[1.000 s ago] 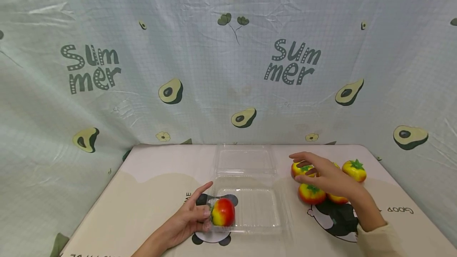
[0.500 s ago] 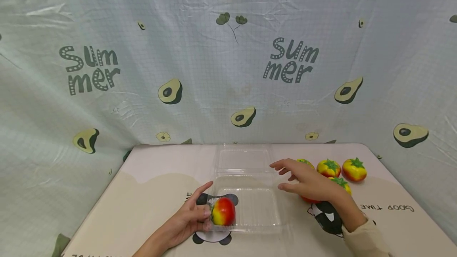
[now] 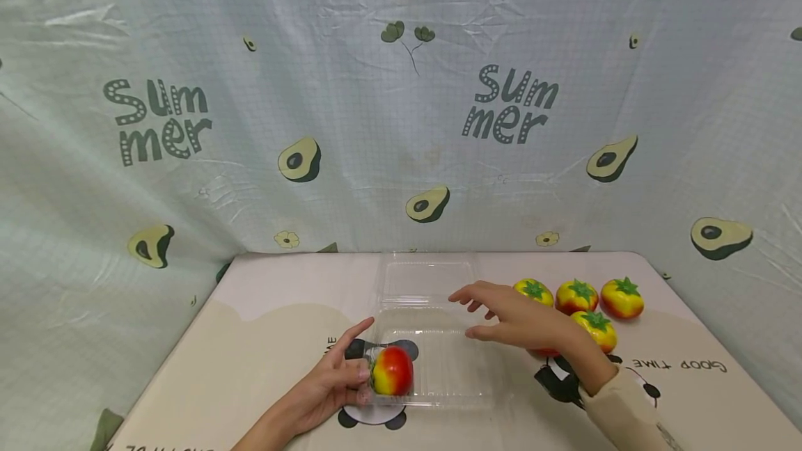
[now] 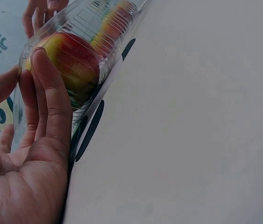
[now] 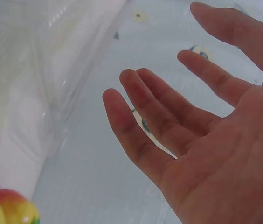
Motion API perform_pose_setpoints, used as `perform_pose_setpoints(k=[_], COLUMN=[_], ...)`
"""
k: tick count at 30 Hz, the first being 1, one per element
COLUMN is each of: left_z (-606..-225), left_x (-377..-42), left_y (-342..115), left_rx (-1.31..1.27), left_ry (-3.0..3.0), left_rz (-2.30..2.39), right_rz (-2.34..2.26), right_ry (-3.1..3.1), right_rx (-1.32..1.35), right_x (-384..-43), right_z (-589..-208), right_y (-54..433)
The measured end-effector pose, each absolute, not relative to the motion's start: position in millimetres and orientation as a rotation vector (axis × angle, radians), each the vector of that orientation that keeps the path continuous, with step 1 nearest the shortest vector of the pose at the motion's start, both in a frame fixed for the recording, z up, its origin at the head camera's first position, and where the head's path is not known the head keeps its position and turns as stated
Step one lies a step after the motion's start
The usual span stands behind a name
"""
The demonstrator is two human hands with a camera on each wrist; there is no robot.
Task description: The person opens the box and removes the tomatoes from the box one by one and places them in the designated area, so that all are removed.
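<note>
An open clear plastic clamshell box sits mid-table, its lid folded back. One red-and-yellow toy persimmon lies in its near left corner. My left hand grips the box's left wall beside that fruit, one finger stretched away along the side. In the left wrist view its fingertips lie against the plastic. Over the box's right side hovers my right hand, fingers loosely bent and apart. The right wrist view shows nothing in the palm.
Several more toy persimmons stand grouped at the right of the table, one mostly hidden by the right hand. A printed mat covers the table. A patterned curtain rises behind the far edge.
My right hand has travelled left, from above the persimmon group to above the box's right side, uncovering several fruits. The left hand, the box and the persimmon in it stay put.
</note>
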State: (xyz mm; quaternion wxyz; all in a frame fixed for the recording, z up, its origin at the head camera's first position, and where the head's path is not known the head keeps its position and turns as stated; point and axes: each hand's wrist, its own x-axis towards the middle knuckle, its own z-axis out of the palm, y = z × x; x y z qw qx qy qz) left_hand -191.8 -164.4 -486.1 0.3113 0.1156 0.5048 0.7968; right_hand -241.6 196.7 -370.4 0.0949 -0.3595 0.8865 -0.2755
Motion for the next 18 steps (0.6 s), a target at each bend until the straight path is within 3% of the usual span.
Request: perform_pose_setpoints(k=[18], left_z=[-487.2], left_x=[-191.1], left_y=[-163.2], left_rx=[0.295], left_ry=[1.333], left_rz=[2.109], right_rz=[-0.614], right_ry=[2.472], right_rx=[-1.104], right_x=[-251.1], right_z=[-360.1], right_y=[140.3])
